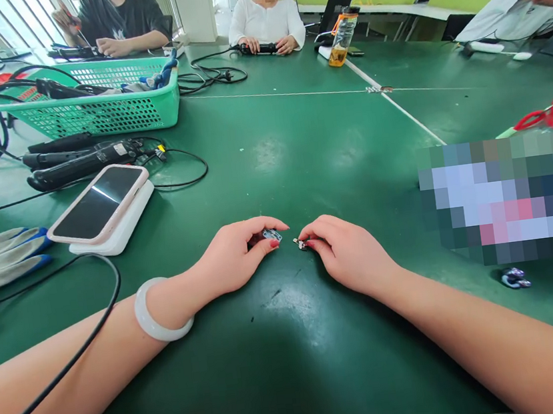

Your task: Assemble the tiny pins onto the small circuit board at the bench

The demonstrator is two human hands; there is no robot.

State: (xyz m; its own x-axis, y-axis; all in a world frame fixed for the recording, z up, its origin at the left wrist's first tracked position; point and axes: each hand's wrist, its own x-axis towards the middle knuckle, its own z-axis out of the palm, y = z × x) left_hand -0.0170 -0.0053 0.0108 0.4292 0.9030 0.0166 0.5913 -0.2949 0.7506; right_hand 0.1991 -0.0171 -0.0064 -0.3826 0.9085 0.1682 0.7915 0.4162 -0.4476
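Near the middle of the green table (298, 379), my left hand (229, 256) is closed on a small flat bluish-silver piece (272, 236), held between thumb and fingers. Its exact kind is too small to make out. My right hand (350, 252) pinches a tiny silver metal part (300, 244) with thumb and forefinger, just to the right of the other piece. The two pieces are close but apart. A pale bangle (161, 310) circles my left wrist, and a black cable (92, 350) runs across that forearm.
Left of my hands lie a phone (102, 205) on a white box, a work glove (3, 257) and black corded tools (84, 163). Behind stands a green basket (108, 113). A bottle (342, 38) stands far back. A small shiny object (514, 278) lies at right. Several people sit around.
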